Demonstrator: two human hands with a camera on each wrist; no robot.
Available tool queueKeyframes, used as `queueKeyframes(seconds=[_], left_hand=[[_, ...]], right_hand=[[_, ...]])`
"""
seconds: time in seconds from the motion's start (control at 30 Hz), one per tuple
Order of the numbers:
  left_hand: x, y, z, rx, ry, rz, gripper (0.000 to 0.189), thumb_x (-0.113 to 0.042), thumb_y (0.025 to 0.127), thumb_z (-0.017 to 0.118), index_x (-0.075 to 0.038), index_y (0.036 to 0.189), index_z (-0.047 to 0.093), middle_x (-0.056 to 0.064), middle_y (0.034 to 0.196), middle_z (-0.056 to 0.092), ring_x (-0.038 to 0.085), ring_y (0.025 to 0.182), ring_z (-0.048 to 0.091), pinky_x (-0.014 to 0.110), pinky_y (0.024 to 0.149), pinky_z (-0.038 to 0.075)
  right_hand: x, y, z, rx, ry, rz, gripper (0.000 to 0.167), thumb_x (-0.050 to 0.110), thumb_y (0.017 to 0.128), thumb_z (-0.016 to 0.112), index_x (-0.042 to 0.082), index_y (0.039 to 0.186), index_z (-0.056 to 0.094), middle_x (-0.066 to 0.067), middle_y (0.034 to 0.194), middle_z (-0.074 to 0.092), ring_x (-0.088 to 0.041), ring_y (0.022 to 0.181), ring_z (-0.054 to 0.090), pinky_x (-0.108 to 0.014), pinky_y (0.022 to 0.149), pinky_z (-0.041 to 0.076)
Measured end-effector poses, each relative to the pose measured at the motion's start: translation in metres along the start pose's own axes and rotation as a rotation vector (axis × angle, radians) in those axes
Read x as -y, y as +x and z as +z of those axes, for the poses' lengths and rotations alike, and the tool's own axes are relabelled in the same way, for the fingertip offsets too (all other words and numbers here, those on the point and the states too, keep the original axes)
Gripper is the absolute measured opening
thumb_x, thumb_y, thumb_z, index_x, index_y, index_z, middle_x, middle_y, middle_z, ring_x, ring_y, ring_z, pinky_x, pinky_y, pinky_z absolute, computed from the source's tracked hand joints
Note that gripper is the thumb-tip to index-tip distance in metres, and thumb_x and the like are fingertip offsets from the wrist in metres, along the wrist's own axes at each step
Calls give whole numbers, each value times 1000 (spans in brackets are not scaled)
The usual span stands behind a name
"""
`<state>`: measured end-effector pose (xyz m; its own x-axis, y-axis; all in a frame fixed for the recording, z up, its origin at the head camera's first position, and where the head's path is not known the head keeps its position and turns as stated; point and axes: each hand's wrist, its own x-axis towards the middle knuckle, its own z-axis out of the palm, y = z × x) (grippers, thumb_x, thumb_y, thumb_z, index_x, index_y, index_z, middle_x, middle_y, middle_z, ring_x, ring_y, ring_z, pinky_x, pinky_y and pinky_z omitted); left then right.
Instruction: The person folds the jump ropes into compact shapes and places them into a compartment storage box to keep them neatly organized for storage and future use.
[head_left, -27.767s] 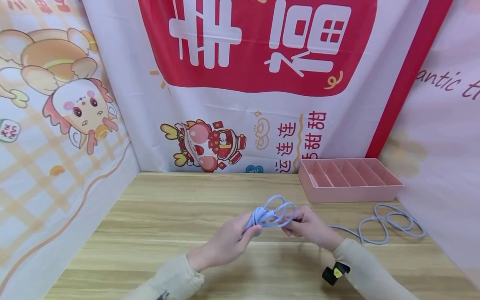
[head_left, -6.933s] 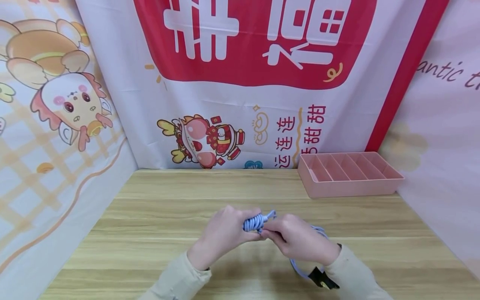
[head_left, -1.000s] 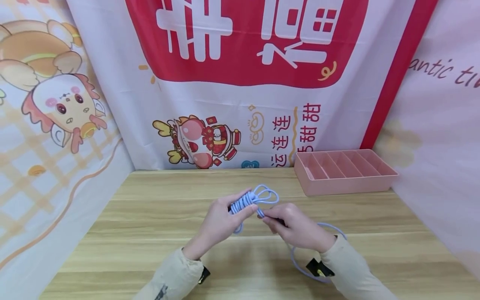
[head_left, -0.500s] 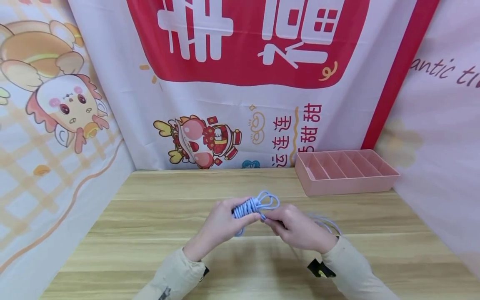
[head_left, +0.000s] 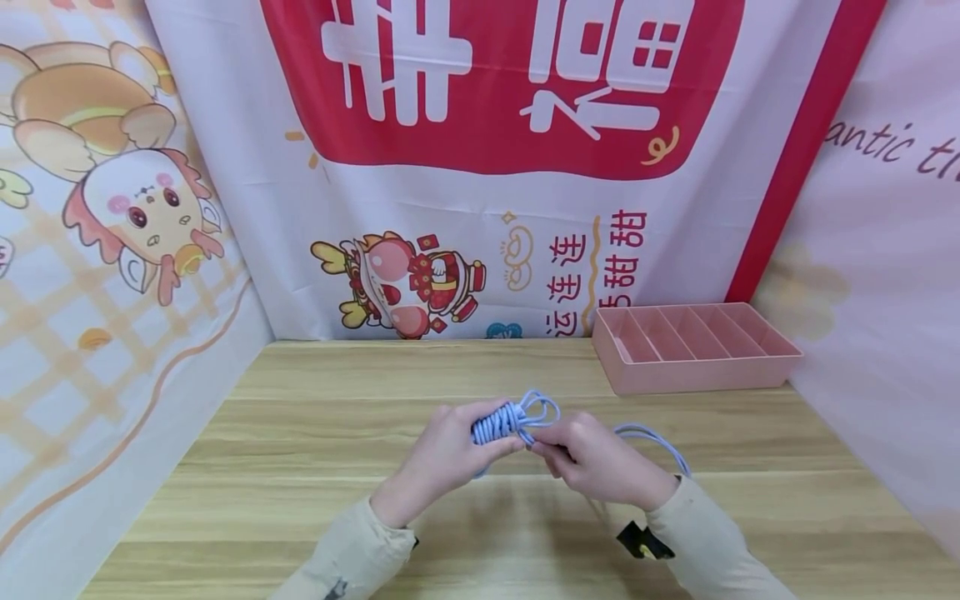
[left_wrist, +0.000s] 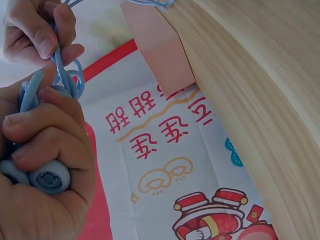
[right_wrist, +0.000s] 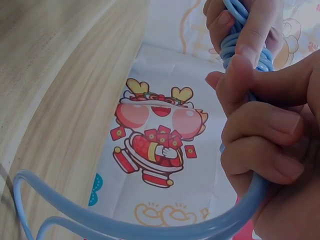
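Note:
A light-blue cord (head_left: 493,426) is wound in tight, side-by-side turns into a bundle, with small loops standing out at its right end. My left hand (head_left: 441,450) grips this bundle, fingers curled round it. A thick round end piece (left_wrist: 50,177) with a ringed hollow pokes out of the left fist in the left wrist view; its kind is unclear. Just right of the bundle, my right hand (head_left: 600,462) pinches a strand between thumb and fingers. From the right hand, the loose length of cord (right_wrist: 150,229) trails in a double curve. Part of the bundle is hidden inside the left palm.
A pink box (head_left: 697,375) with several narrow compartments stands at the back right of the wooden table (head_left: 360,392). Printed cloths hang behind and on both sides, and the back cloth (head_left: 435,192) meets the table's rear edge.
Loose cord lying on the far right earlier has been drawn in, and the bundle has gained tight turns. Over the last second, the trailing loop has shortened and the hands have shifted slightly.

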<state>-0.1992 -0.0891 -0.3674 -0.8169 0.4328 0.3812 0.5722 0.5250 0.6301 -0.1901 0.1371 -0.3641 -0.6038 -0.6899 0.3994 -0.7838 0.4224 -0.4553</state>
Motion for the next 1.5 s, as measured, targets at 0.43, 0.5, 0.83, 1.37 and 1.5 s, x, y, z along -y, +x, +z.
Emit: queueKeyframes(seconds=[0.43,0.5,0.83,1.37,1.5], left_hand=[[5,-1,8,29,19,-32,51,-38,85,78,-12,127,67,1,95,71,3,66,59,22,54,50],[5,-2,9,13,37,-15,50,-38,85,78,-11,126,68,2,95,72,3,66,59,21,54,49],[5,-5,6,-45,196,65,54,-52,81,76,-17,122,72,-1,93,72,2,64,58,19,54,47],[2,-5,8,-36,419,290,34,-50,84,75,-26,108,72,-14,64,52,2,47,39,16,42,31],[4,-5,6,-67,468,363,33,-51,85,73,-26,107,71,-16,59,44,0,43,32,16,39,25]], right_hand=[[6,0,3,-80,-162,12,16,6,92,69,11,77,68,16,59,44,5,49,38,-16,44,37],[8,1,6,-104,-193,3,21,9,92,70,14,73,64,16,58,42,4,49,37,-15,44,35],[18,3,15,-157,-186,16,30,10,95,67,18,68,54,16,60,40,2,52,38,-17,47,35],[21,3,19,-53,-34,99,20,17,98,63,17,78,62,15,67,51,2,55,43,-19,48,41],[22,3,14,-31,41,115,20,21,99,61,19,80,63,14,67,53,2,55,43,-20,47,42]])
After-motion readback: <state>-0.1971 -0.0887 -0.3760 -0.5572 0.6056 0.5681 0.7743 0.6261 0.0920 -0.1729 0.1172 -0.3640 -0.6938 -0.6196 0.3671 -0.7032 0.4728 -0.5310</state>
